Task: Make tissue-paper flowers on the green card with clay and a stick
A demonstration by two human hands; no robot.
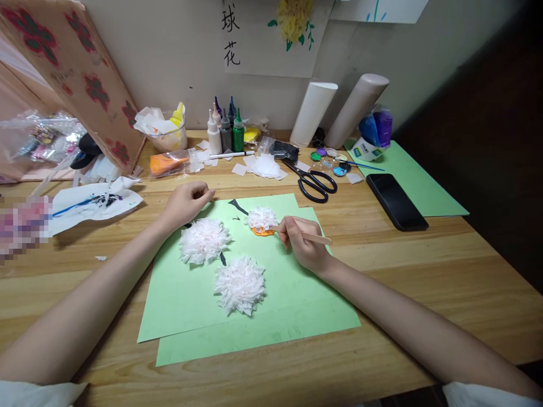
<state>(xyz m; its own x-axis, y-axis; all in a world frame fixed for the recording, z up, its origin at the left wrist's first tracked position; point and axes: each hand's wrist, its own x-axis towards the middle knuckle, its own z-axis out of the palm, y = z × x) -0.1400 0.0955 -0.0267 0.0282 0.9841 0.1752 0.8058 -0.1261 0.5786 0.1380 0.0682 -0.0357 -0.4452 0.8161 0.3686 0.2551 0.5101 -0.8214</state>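
Observation:
My right hand point(302, 240) grips a flat wooden craft stick point(316, 237) like a pencil. Its tip meets a patch of orange clay point(263, 231) below a small white paper flower point(262, 217). Two larger fluffy white paper flowers, one at left point(205, 241) and one lower down point(240, 285), are on the light green paper point(186, 305). Dark stem pieces point(238, 207) show beside the flowers. Loosely curled, my left hand point(190, 199) rests at the paper's upper left edge, and I see nothing in it.
Black-handled scissors point(314, 183), white paper squares point(266, 167) and a bag of orange clay point(168, 163) lie behind the paper. Paint bottles point(226, 133) and a cup point(165, 135) stand near the wall. A phone point(396, 200) lies at right, a stained tissue point(97, 203) at left.

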